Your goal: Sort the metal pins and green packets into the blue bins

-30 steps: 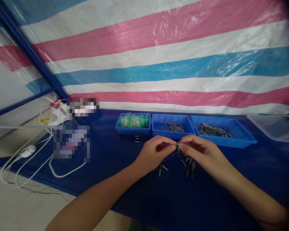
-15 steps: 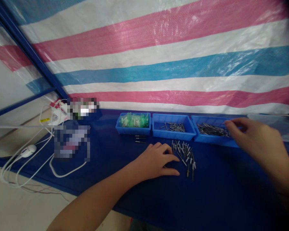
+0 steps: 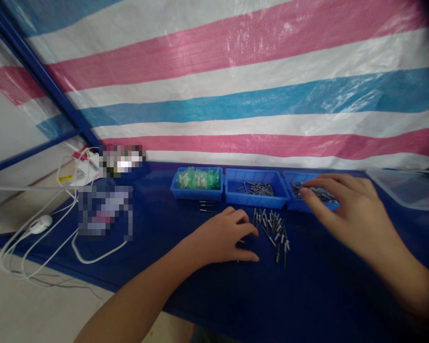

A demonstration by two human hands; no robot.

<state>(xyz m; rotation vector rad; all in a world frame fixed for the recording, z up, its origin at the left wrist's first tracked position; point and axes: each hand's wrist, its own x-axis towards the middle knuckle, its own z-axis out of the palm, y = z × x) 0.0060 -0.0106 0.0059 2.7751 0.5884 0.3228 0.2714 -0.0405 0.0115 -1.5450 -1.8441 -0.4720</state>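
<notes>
Left hand [image 3: 226, 238]: palm down on the counter [image 3: 207, 295], fingers loosely spread, holding nothing.
Loose pins [image 3: 273, 228]: scattered at the left hand's 3 o'clock, just beside its fingertips.
Right hand [image 3: 346, 209]: fingers spread over the right blue tray [image 3: 293, 205], fingertips on its metal pins [image 3: 320, 192].

Thin grey metal pins [image 3: 316, 192] are lying heaped lengthwise in the rightmost blue tray [image 3: 293, 205]. More pins, a loose scatter [image 3: 273, 231], are lying flat on the bench before the middle tray.
</notes>
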